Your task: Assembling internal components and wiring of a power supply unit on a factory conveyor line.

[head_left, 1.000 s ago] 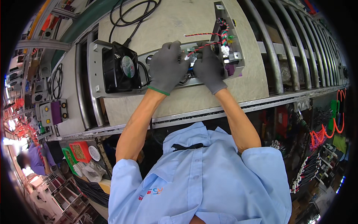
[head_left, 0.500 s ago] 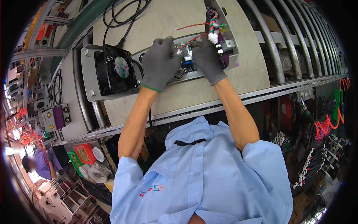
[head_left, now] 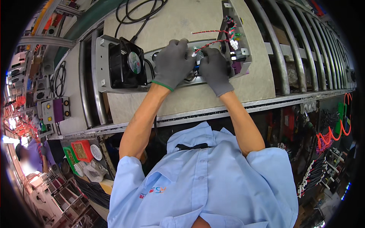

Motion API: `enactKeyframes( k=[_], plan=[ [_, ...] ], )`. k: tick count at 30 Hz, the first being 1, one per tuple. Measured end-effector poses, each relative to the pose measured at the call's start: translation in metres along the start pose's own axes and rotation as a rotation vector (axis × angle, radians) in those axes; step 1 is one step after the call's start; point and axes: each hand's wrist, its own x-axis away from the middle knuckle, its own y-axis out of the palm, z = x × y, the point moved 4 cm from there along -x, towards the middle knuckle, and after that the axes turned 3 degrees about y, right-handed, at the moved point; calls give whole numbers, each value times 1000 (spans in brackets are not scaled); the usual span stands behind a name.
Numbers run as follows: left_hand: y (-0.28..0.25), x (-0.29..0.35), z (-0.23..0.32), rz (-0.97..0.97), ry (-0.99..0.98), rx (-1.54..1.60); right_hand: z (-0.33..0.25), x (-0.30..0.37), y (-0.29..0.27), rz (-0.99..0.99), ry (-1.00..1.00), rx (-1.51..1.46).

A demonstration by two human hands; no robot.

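A long grey metal casing lies in front of me, with a black fan (head_left: 129, 62) at its left end. Both my hands wear grey gloves and reach into its middle. My left hand (head_left: 173, 64) is closed, its fingertips bent down beside a small white plug (head_left: 194, 54) on a red-and-black twisted wire (head_left: 213, 42). My right hand (head_left: 216, 70) is closed too, fingertips pinched just right of that plug. Whatever the fingers hold is hidden. Between the hands, a small circuit part shows only in slivers. A white connector (head_left: 234, 44) hangs on wires inside the casing's right end.
A coiled black cable (head_left: 140, 15) lies on the board behind the casing. Metal rollers (head_left: 304, 49) run along the right. At the left stand a purple-and-grey box (head_left: 57, 111) and a red bin (head_left: 81, 151) of small parts. A co-worker (head_left: 34, 155) is at far left.
The whole view has shifted, so the casing sits farther right in the picture. My hands have come closer together, covering most of the circuit part, and my right fingers are more curled.
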Motion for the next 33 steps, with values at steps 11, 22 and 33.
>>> enactKeyframes(
  k=[11, 22, 33],
  plan=[
    [4, -11, 0, -86, 31, -77, 7, 2, -1, 11, -52, 1],
    [22, -32, -1, -331, 126, 10, 2, 68, -20, -22, -394, 275],
    [39, -41, -10, -298, 146, -38, 11, 67, -12, -16, -359, 212]
  ],
)
